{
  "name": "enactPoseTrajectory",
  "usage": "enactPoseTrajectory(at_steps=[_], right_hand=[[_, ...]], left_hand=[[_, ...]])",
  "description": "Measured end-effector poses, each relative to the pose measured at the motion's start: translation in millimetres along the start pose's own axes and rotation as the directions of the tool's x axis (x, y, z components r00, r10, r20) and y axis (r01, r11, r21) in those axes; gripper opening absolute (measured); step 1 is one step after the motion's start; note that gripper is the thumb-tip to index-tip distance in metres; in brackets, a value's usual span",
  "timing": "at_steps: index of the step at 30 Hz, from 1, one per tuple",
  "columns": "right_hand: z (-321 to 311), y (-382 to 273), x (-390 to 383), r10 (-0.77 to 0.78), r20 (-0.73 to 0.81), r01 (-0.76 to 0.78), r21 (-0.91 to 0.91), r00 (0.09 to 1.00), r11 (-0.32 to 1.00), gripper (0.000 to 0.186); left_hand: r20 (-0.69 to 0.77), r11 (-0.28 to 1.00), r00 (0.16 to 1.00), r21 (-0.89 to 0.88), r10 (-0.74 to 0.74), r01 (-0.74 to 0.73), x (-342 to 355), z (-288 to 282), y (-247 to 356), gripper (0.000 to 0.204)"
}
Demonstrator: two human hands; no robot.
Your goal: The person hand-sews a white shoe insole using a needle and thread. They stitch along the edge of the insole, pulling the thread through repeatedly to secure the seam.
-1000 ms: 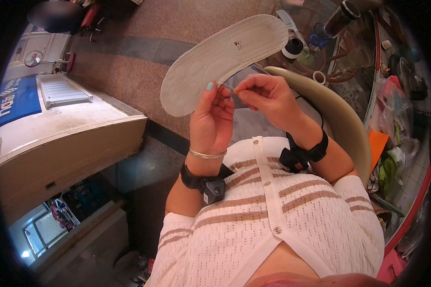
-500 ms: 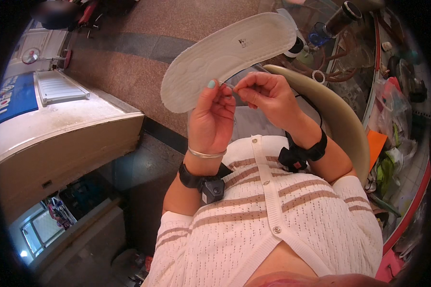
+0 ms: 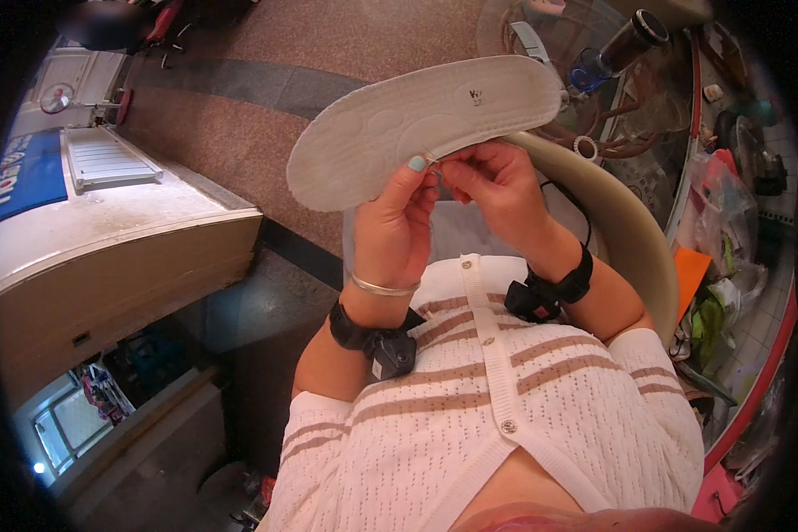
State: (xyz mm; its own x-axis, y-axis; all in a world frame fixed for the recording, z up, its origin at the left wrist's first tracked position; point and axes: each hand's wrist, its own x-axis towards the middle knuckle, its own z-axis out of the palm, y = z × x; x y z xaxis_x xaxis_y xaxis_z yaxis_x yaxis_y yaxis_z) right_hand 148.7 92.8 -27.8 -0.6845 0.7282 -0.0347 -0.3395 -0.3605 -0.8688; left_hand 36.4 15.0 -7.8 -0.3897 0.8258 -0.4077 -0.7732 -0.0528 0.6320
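Off-white, quilted, elongated fabric insole [image 3: 363, 133] held up before the torso; far face hidden, small dark mark [image 3: 476, 97] hard to read. Left hand [image 3: 397, 232]: raised, thumb and curled fingers pinching insole's near edge, some fingertips hidden. Right hand [image 3: 505, 191]: angled inward beside left thumb, fingertips pressed together; anything between them too small to tell.

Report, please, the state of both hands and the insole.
Left hand gripping white insole by near edge. Right hand pinched close beside it. No obstacle seen.
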Motion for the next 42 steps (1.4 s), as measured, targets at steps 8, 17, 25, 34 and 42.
enactPoseTrajectory(at_steps=[8,17,25,34,42], right_hand=[[4,2,1,-0.033,-0.023,0.032,-0.036,0.999,0.999,0.012],[2,-1,3,-0.163,-0.185,0.100,-0.312,0.969,0.945,0.010],[5,-18,12,-0.664,0.218,0.505,-0.818,0.716,0.276,0.012],[9,-19,8,-0.606,0.170,0.499,-0.754,0.777,0.428,0.011],[5,-21,11,-0.548,0.148,0.504,-0.634,0.823,0.586,0.007]], left_hand=[[0.080,0.996,0.996,-0.078,0.046,-0.039,8,-2,-13,0.014],[-0.064,0.994,0.993,-0.040,0.097,-0.100,7,-2,-13,0.011],[-0.034,0.987,0.986,-0.025,0.160,-0.161,6,-1,-17,0.018],[-0.043,0.985,0.985,0.047,0.167,-0.165,2,5,-15,0.023],[-0.041,0.991,0.991,0.051,0.129,-0.127,5,-1,-13,0.020]])
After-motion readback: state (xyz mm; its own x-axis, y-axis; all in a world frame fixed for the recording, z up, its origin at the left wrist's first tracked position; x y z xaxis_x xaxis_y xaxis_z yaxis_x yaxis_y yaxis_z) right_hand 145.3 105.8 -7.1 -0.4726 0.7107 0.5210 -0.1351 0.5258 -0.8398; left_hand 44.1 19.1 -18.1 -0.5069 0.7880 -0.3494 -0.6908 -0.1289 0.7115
